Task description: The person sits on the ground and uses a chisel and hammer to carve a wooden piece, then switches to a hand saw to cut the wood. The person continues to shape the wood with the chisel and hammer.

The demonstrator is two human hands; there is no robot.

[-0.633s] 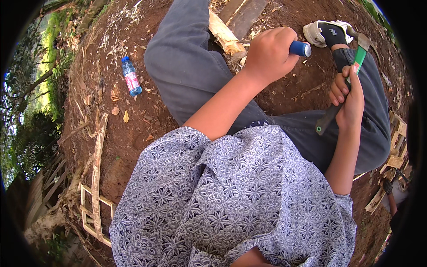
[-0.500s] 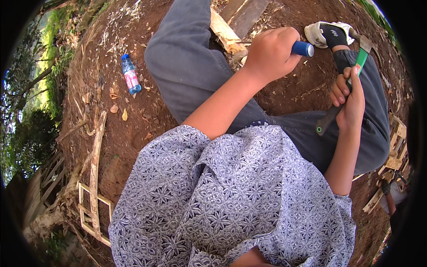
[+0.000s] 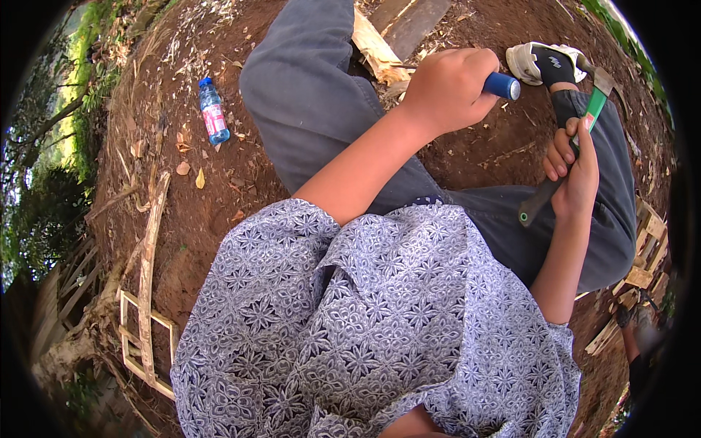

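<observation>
My left hand is closed in a fist around the blue handle of a chisel. The chisel's thin metal shaft comes out on the far side of the fist and points left to a pale, split piece of wood. Whether its tip touches the wood I cannot tell. To the right, my right hand grips a hammer with a green and black handle, held midway along. The hammer's metal head is up beside my shoe, and the black handle end points down to the left.
A dark board lies beyond the wood, among shavings. A blue-capped plastic bottle lies on the dirt at left. A wooden frame and a long stick are at lower left. Wood pieces and part of another person show at right.
The whole view has shifted slightly, so the bottle and frame appear a little further left and up. Both hands keep their grips, with the chisel and hammer almost unmoved.
</observation>
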